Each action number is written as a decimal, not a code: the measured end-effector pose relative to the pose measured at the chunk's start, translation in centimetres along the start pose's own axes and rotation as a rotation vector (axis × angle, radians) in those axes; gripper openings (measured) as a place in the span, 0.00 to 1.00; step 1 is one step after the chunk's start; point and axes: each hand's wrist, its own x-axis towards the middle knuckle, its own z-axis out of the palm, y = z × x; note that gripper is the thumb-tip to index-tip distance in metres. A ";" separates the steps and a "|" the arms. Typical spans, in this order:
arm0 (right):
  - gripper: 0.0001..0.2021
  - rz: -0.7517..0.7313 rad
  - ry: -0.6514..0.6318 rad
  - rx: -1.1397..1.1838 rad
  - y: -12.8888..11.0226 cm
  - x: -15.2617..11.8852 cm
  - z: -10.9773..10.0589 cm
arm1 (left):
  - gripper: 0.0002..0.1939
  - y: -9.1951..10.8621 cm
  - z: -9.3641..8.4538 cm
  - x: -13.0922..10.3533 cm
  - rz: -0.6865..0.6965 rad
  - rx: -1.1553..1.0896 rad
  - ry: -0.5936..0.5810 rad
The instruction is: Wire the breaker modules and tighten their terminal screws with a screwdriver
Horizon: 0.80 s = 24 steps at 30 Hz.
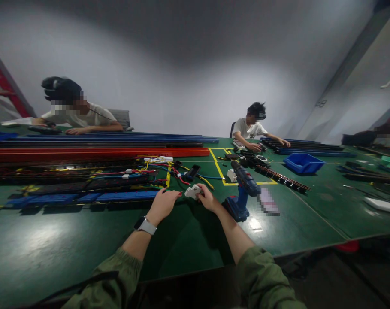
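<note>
My right hand [207,199] is closed on a white circuit breaker [192,192], a small block with a notched outline held just above the table. To its left, my left hand [164,205] pinches a small red piece [180,194] at the fingertips, close to the breaker's left edge. The piece is too small to make out fully. Just beyond both hands lie red, blue and yellow wires [203,180] and a small black device [192,172]. A blue cordless drill [243,189] stands upright to the right of my right hand.
Long blue socket strips [127,195] and a red rail [101,152] stretch left across the green table [69,249]. Another white block [231,174] stands behind the drill. A blue bin [303,163] sits farther right. Two co-workers [98,116] sit across the table.
</note>
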 end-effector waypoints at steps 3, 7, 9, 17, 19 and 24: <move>0.23 -0.005 0.001 0.004 -0.5 -0.2 -0.1 | 0.17 1.4 -0.3 0.1 0.006 -0.008 0.008; 0.24 -0.017 -0.028 -0.024 -1.3 -0.6 -0.4 | 0.16 3.0 -0.6 0.3 -0.029 -0.026 0.021; 0.24 -0.027 -0.036 -0.054 -1.7 -0.8 -0.6 | 0.16 3.4 -0.7 0.3 -0.055 -0.041 0.023; 0.25 -0.129 -0.032 -0.294 -3.7 -1.1 -1.5 | 0.14 3.7 -1.0 0.5 -0.052 -0.066 -0.073; 0.25 -0.165 -0.065 -0.352 -4.4 -1.1 -1.6 | 0.14 3.6 -0.8 0.5 -0.041 -0.053 -0.099; 0.22 -0.250 -0.134 -0.466 -5.7 -1.3 -1.9 | 0.15 3.2 -0.5 0.6 -0.025 -0.043 -0.143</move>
